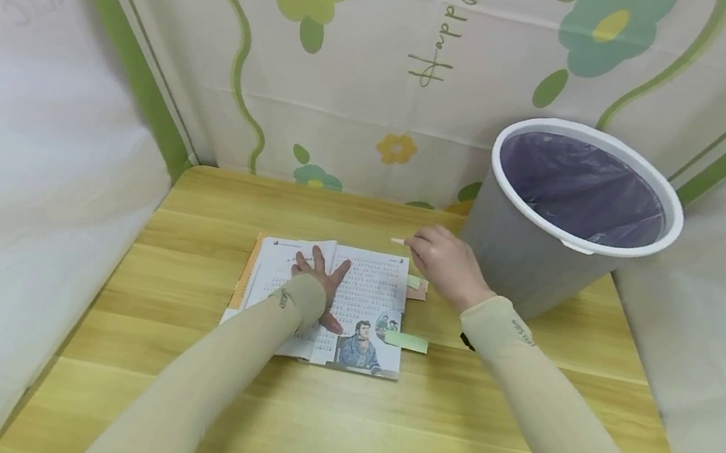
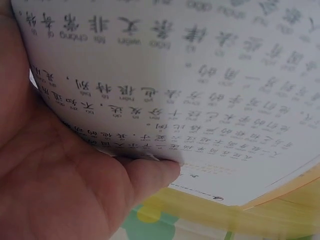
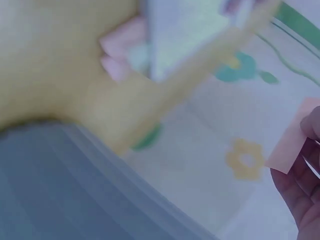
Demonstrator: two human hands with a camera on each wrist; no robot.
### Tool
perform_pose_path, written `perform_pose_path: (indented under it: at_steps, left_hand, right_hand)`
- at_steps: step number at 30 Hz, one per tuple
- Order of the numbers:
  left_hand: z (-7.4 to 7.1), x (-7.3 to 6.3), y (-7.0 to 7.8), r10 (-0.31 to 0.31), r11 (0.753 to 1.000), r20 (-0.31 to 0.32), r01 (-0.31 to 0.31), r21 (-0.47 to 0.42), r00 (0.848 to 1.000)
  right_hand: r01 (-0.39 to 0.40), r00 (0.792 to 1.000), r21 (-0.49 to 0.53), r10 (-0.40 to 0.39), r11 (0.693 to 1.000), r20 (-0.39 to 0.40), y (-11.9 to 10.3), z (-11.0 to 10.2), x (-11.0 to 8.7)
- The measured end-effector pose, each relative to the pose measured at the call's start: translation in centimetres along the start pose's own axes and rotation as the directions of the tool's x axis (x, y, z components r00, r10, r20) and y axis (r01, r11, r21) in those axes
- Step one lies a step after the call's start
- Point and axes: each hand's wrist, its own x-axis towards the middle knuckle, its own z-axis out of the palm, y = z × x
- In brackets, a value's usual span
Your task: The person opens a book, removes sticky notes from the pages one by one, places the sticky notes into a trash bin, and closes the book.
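An open book (image 1: 367,284) with printed text and a drawing of a seated figure lies on the table. My left hand (image 1: 322,284) rests on its pages near the spine, fingers spread; the left wrist view shows the palm against a printed page (image 2: 200,100). Above the table, between book and bin, my right hand (image 1: 443,261) pinches a small pink sticky note (image 3: 290,142) between thumb and fingers. Green sticky notes (image 1: 406,342) and a pink sticky note (image 1: 418,293) stick out from the book's right edge.
A large grey trash bin (image 1: 513,245) with a white rim and a dark liner stands at the table's back right, close to my right hand. Flower-printed curtains (image 1: 371,98) enclose the wooden table (image 1: 327,431) at the back and sides.
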Motion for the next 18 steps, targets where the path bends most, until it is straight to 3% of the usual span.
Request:
perform_pose_path:
  at_steps: [4, 9, 14, 18]
  left_hand:
    - [0.0, -0.2, 0.0, -0.02, 1.0, 0.016, 0.021, -0.002, 1.0]
    - [0.9, 1.4, -0.3, -0.029, 1.0, 0.035, 0.029, -0.001, 0.999]
    - [0.8, 1.4, -0.3, -0.022, 1.0, 0.039, 0.021, 0.009, 0.999]
    - [1.1, 1.6, -0.4, -0.014, 1.0, 0.025, 0.014, 0.004, 1.0]
  right_hand:
    - [0.062, 0.995, -0.029, -0.064, 0.998, -0.073, -0.5, -2.8, 1.1]
    - [0.118, 0.988, -0.065, -0.124, 0.991, -0.093, -1.5, -6.1, 1.8]
    - [0.147, 0.98, -0.054, -0.153, 0.988, -0.13, -2.4, -9.1, 2.4]
    - [0.176, 0.962, -0.1, -0.192, 0.979, -0.193, -2.7, -11.2, 3.0]
